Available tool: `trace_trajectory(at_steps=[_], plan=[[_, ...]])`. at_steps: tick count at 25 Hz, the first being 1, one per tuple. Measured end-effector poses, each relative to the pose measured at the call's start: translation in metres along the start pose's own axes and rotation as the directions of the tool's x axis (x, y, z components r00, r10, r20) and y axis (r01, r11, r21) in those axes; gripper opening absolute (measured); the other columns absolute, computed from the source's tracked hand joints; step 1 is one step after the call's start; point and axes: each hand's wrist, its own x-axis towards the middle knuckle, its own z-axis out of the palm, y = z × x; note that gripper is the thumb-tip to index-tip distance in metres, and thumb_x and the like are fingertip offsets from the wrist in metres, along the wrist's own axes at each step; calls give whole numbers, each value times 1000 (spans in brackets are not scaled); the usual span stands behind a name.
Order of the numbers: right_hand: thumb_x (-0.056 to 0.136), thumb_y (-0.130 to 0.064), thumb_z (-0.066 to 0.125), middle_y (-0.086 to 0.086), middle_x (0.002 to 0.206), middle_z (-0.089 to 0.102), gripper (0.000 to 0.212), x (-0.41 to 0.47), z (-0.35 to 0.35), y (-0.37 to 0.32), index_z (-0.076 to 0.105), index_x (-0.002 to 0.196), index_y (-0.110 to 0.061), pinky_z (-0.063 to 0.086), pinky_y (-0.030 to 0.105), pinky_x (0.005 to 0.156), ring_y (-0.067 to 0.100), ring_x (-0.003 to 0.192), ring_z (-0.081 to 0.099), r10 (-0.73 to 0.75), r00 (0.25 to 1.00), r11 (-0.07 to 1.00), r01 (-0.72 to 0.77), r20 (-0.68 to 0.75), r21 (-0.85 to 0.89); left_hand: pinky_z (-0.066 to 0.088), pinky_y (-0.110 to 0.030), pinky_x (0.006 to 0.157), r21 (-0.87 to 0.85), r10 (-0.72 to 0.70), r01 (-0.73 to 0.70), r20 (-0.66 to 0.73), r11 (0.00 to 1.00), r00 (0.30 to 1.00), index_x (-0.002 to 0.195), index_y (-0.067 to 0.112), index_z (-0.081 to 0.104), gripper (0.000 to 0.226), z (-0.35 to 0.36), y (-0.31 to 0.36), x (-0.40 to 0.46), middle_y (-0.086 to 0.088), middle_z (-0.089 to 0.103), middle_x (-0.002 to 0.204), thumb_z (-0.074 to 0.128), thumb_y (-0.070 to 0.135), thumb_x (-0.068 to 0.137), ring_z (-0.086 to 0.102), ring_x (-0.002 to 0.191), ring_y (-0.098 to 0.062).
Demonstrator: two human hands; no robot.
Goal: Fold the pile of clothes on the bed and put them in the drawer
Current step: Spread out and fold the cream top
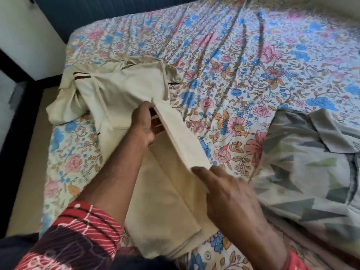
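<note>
Two hands | left (145, 124) grips cream garment (175, 137) | right (228, 193) flat

Matt cream cloth garment (124, 90)

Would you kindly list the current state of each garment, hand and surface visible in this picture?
cream garment: partly folded, one edge lifted, far end bunched.
left hand: grips the lifted fold.
right hand: fingers straight, pressing the fold's near end.
patterned grey garment: crumpled, unfolded, untouched.
floral bedsheet: spread on the bed, wrinkled.
</note>
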Motion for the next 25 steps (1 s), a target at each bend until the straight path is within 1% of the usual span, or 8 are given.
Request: trace_trajectory(at_steps=[4,6,8,11,14,16,19,25], plan=[[103,-25,49,-10,115,57,52,-4,52,-14,34,149,-44,57,41,72,22,86,64,-69,977,996,56,200,73,60,-38,60,223,78,-14,-280,975,957,81,11,67,10,-66,-17,5,-10,67,77,64,20,79,67,66,-26],[101,-31,51,-11,114,57,48,-4,58,-13,41,146,-42,57,40,74,19,87,63,-67,976,994,46,206,102,63,-41,63,261,71,-11,-223,965,972,88,7,69,14,-76,-22,6,-14,73,85,76,17,81,72,68,-28],[98,-42,50,-10,103,58,36,-6,54,-8,55,133,-39,56,39,70,18,82,63,-85,982,993,69,168,96,64,-50,70,379,117,-42,-177,924,977,76,12,65,27,-78,-25,9,-17,75,89,91,15,68,76,78,-30],[97,-52,47,-11,97,60,33,-18,45,-3,63,120,-35,55,37,65,16,77,63,-115,982,992,105,148,73,64,-54,70,529,220,-96,-176,843,959,61,15,61,35,-78,-27,13,-15,75,85,94,14,48,76,77,-29],[91,-60,47,-16,96,60,42,-31,30,-4,67,120,-37,56,32,67,8,74,62,-176,958,980,148,227,134,64,-44,58,613,295,-128,-179,780,939,66,9,64,30,-73,-22,4,-14,73,80,93,8,63,71,60,-23],[88,-58,53,-19,88,61,41,-28,19,-4,71,116,-34,55,26,70,2,72,60,-187,937,973,135,295,188,62,-38,53,660,340,-156,-158,734,927,70,4,66,29,-74,-21,5,-12,72,71,93,12,66,67,51,-22],[89,-49,67,-16,78,67,28,19,12,0,74,108,-29,53,20,68,-1,66,62,-189,953,963,132,237,235,60,-35,51,675,374,-193,-133,713,918,75,-1,66,33,-80,-16,11,-16,71,62,93,16,68,69,48,-21],[89,-25,71,4,87,76,13,191,41,-20,79,94,-15,54,30,77,22,82,69,-113,993,949,96,42,300,51,-30,47,667,413,-237,-117,707,903,81,9,60,23,-83,23,29,-14,72,71,83,8,78,70,47,-18]])
